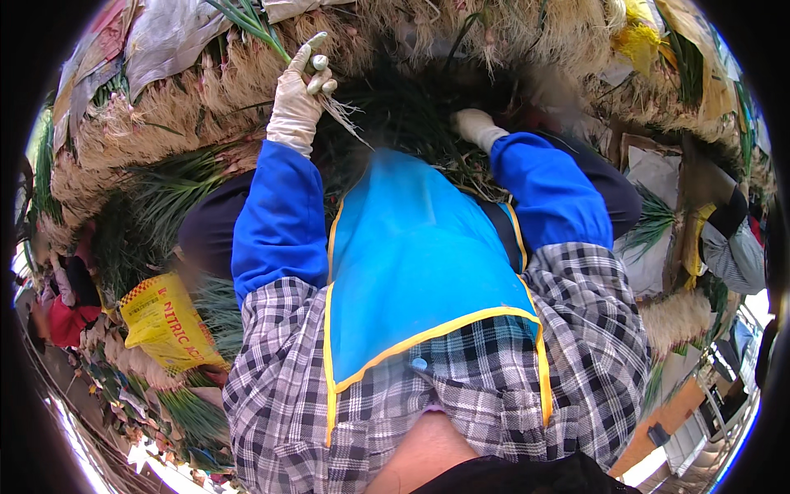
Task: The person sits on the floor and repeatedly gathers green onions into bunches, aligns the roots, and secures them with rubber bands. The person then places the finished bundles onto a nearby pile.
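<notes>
My left hand [302, 92], in a pale glove, is raised at the upper left with a green onion [274, 46] between its fingers. The onion's green leaves point up and left, and its white roots hang down to the right. My right hand [478, 126], gloved too, is lowered to a dark heap of green leaves [419, 111] in front of my blue apron [401, 234]; its fingertips are partly hidden and no held thing is visible. Above both hands stands a long stack of green onions [543, 37] with their pale roots facing me.
A yellow printed sack [170, 321] lies at the left among more onion bundles [179, 191]. A small onion bunch [657, 213] rests on a pale sheet [648, 259] at the right. A person in red [71, 315] sits at the far left, and another person [731, 247] is at the right.
</notes>
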`<act>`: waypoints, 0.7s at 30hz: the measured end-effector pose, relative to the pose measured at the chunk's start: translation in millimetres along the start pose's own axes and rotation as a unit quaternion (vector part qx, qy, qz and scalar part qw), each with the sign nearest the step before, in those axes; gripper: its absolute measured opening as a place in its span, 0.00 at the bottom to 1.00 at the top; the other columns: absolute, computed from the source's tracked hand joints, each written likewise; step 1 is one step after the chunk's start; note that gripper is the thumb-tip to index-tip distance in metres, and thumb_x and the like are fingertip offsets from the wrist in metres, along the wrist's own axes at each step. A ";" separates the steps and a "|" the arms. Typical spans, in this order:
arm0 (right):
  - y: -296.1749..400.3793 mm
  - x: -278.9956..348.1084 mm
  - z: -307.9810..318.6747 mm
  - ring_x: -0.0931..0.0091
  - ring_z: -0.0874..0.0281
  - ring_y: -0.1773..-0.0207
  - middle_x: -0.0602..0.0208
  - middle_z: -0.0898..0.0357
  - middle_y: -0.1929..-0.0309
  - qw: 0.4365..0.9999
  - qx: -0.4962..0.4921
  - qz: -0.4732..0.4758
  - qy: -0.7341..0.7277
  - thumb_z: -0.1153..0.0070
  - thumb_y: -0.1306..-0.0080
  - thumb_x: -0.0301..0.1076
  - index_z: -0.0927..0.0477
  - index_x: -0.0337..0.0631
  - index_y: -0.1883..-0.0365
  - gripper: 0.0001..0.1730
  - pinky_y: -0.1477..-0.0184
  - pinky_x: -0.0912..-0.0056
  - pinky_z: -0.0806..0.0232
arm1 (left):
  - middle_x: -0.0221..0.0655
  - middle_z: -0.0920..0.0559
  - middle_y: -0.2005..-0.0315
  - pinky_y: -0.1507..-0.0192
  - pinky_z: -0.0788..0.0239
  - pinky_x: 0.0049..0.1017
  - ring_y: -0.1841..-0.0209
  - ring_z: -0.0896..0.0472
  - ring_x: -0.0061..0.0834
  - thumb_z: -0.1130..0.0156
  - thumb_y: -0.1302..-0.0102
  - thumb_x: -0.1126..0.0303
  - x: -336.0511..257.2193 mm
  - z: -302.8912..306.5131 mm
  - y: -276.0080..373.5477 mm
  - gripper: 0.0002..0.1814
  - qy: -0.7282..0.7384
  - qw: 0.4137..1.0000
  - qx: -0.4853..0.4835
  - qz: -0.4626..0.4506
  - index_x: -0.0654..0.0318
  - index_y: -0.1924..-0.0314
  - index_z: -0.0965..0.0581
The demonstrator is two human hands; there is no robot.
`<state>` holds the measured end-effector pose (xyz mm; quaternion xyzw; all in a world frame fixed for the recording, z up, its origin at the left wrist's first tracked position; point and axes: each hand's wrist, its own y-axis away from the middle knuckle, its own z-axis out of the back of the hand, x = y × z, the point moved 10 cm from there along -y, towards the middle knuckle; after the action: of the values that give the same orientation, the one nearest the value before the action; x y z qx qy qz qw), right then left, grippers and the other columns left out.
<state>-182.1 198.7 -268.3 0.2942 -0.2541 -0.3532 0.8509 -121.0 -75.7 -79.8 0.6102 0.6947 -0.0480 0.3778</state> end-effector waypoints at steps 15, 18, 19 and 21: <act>62.0 39.5 84.8 0.78 0.26 0.59 0.68 0.20 0.61 0.894 0.133 0.178 -0.389 0.43 0.41 0.30 0.24 0.36 0.50 0.19 0.53 0.74 0.34 | 0.26 0.28 0.78 0.79 0.44 0.19 0.85 0.42 0.15 0.53 0.31 0.63 9.0 4.0 -0.4 0.17 0.024 1.000 0.002 0.020 0.64 0.47 0.29; 78.7 36.6 103.4 0.78 0.27 0.55 0.67 0.21 0.55 0.875 0.161 0.184 -0.418 0.44 0.39 0.32 0.27 0.39 0.46 0.22 0.47 0.74 0.37 | 0.26 0.28 0.78 0.79 0.45 0.19 0.85 0.42 0.15 0.54 0.30 0.63 9.1 6.0 -2.9 0.17 0.020 1.000 0.003 0.020 0.63 0.46 0.30; 88.7 43.0 112.8 0.78 0.27 0.54 0.67 0.22 0.54 0.870 0.162 0.193 -0.424 0.45 0.39 0.32 0.28 0.39 0.45 0.22 0.46 0.74 0.37 | 0.26 0.28 0.78 0.80 0.45 0.19 0.85 0.42 0.15 0.54 0.30 0.63 8.2 8.6 -2.4 0.17 0.017 1.000 0.002 0.019 0.63 0.46 0.30; 100.0 52.5 123.8 0.78 0.29 0.48 0.68 0.23 0.51 0.864 0.144 0.219 -0.431 0.45 0.38 0.34 0.27 0.39 0.45 0.22 0.42 0.74 0.40 | 0.25 0.28 0.78 0.79 0.45 0.18 0.85 0.42 0.14 0.54 0.30 0.63 7.0 12.4 -2.9 0.18 0.012 1.000 0.000 0.023 0.63 0.45 0.30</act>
<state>-183.6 177.2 -102.2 0.1688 -0.7014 -0.2090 0.6602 -117.6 -77.3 -93.8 0.6262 0.6852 -0.0320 0.3704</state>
